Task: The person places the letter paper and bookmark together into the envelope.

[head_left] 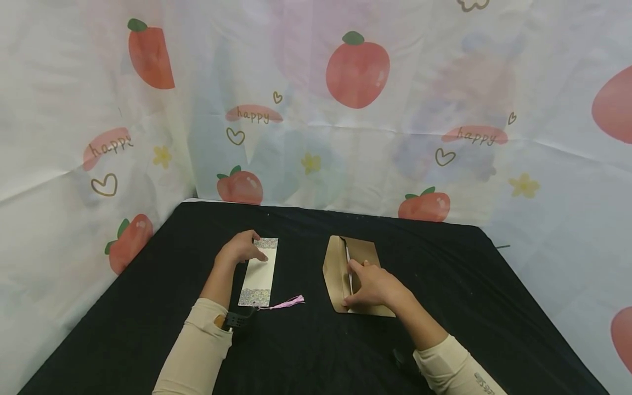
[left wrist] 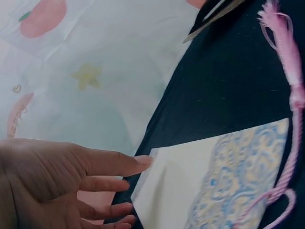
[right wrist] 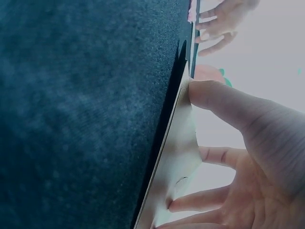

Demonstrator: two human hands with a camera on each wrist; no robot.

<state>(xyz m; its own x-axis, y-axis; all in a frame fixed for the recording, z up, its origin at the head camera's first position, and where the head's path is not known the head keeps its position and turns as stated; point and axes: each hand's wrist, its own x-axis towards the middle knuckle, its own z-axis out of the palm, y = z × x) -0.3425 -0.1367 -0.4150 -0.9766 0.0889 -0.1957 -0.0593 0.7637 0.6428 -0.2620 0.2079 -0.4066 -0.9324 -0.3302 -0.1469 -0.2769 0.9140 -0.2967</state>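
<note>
A cream bookmark (head_left: pixel 259 274) with patterned bands at both ends lies on the black cloth, its pink tassel (head_left: pixel 290 302) trailing to the right. My left hand (head_left: pixel 242 248) is over its upper left edge, thumb close to the card; the fingers look loosely extended in the left wrist view. To the right, a brown paper envelope (head_left: pixel 364 250) lies with its flap (head_left: pixel 333 274) folded out to the left. A white edge shows along its opening. My right hand (head_left: pixel 374 286) rests on the envelope, thumb near the lower end of the opening and fingers spread over the paper (right wrist: pixel 174 157).
Black cloth (head_left: pixel 306 351) covers the table. A white curtain (head_left: pixel 296 66) printed with fruit, hearts and flowers hangs behind and along both sides. A dark watch strap (head_left: pixel 239 320) is on my left wrist.
</note>
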